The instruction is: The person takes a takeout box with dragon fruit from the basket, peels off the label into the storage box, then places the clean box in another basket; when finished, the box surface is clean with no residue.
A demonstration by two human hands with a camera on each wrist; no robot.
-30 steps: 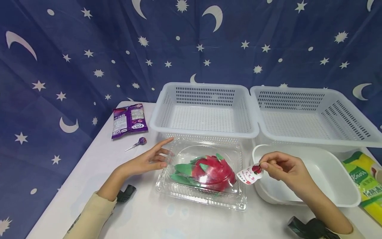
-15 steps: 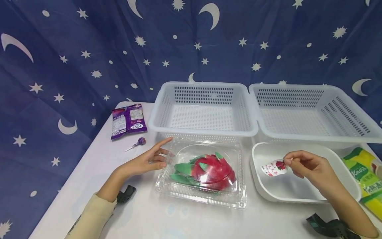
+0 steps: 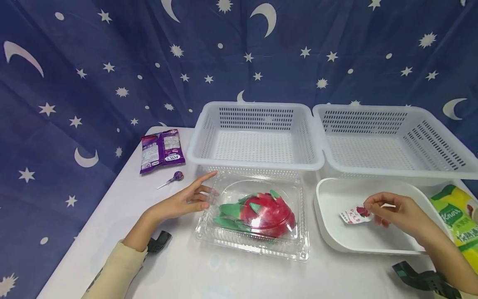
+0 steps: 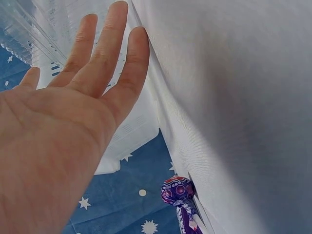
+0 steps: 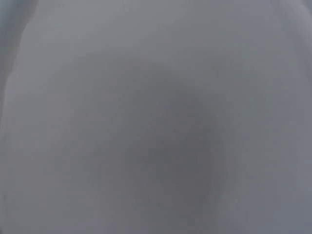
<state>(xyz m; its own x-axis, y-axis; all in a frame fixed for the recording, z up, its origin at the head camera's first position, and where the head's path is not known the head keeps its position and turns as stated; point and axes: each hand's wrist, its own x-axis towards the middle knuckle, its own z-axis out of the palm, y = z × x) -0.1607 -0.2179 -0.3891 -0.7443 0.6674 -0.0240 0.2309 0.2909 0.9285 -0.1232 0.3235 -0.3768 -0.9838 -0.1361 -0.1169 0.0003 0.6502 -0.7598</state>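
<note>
A small white label (image 3: 356,214) with a red fruit picture and red lettering is inside the white basin (image 3: 332,236). My right hand (image 3: 405,214), over this basin, pinches the label's right end between thumb and fingertips. The right wrist view shows only a blurred pale surface. At the left edge of a clear plastic clamshell box (image 3: 252,247) is my left hand (image 3: 183,202), fingers spread; some fingertips show behind the clear plastic. In the left wrist view its palm (image 4: 58,117) faces the camera and holds nothing. A red and green dragon fruit (image 3: 267,214) lies within the lidded box.
Two white perforated baskets (image 3: 255,164) stand side by side at the back. On the left lie a purple candy bag (image 3: 161,151) and a lollipop (image 3: 178,176). A yellow and green Knorr packet (image 3: 457,218) lies right of the basin.
My right hand has moved right with the label, from beside the clear box to above the basin. My left hand and the box have stayed in place.
</note>
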